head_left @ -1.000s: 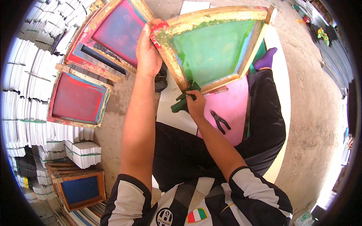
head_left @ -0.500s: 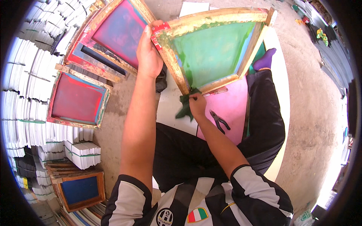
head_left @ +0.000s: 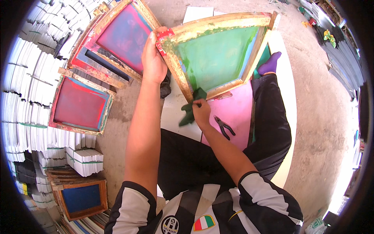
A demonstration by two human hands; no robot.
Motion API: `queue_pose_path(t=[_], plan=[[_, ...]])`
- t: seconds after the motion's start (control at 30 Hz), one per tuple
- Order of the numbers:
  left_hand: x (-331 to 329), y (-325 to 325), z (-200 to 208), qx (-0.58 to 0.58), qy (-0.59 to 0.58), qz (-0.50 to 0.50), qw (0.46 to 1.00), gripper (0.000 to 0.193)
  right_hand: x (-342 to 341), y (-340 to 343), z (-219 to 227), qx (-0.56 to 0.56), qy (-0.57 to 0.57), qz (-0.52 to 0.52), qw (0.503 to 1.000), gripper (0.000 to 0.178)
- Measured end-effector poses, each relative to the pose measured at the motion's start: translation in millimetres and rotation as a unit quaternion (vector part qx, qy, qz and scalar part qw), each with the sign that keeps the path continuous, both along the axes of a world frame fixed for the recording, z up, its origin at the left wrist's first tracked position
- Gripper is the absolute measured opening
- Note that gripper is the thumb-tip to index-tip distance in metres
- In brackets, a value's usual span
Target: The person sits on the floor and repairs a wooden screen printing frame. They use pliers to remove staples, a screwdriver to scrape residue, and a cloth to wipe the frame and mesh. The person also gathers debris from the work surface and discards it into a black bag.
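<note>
A wooden screen-printing frame (head_left: 216, 58) with green mesh stands tilted over my lap. At its upper left corner, beside a red tape patch, my left hand (head_left: 154, 64) is closed on the wood. My right hand (head_left: 201, 112) pinches a dark green cloth (head_left: 187, 115) at the frame's lower left corner; part of the cloth rests against that corner. Just below the frame's bottom edge lies a screwdriver (head_left: 220, 96) with a clear reddish handle. Black-handled pliers (head_left: 224, 127) lie on a pink sheet (head_left: 240, 111) to the right of my right hand.
More printing screens stand at left: a pink-blue one (head_left: 122, 39), a red one (head_left: 80, 103) and a dark blue one (head_left: 82, 197). Stacks of white sheets (head_left: 29, 89) line the left side. My outstretched leg (head_left: 272, 117) borders the pink sheet on the right.
The frame has shifted slightly left. My right hand and the green cloth have moved a little left and down, with more cloth now showing above my fingers.
</note>
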State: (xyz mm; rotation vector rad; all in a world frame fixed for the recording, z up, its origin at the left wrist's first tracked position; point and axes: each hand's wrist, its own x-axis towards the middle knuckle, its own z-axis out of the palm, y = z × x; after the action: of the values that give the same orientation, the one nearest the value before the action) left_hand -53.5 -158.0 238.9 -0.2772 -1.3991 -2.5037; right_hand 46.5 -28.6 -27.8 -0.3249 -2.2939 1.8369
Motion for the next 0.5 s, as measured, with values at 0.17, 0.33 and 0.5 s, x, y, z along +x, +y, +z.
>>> queue_pose_path(t=[0.17,0.33,0.5], plan=[[6,1,0,0.019,-0.008,0.000,1.000,0.044,-11,-14,-19,-0.008,-0.133,-0.023,0.991,0.014],[5,-4,-3,-0.021,-0.002,0.006,1.000,0.046,-22,-28,53,-0.062,0.025,-0.065,0.996,0.026],[0,-8,-4,-0.002,-0.011,-0.003,1.000,0.046,-21,-18,68,-0.213,0.068,-0.060,0.973,0.044]])
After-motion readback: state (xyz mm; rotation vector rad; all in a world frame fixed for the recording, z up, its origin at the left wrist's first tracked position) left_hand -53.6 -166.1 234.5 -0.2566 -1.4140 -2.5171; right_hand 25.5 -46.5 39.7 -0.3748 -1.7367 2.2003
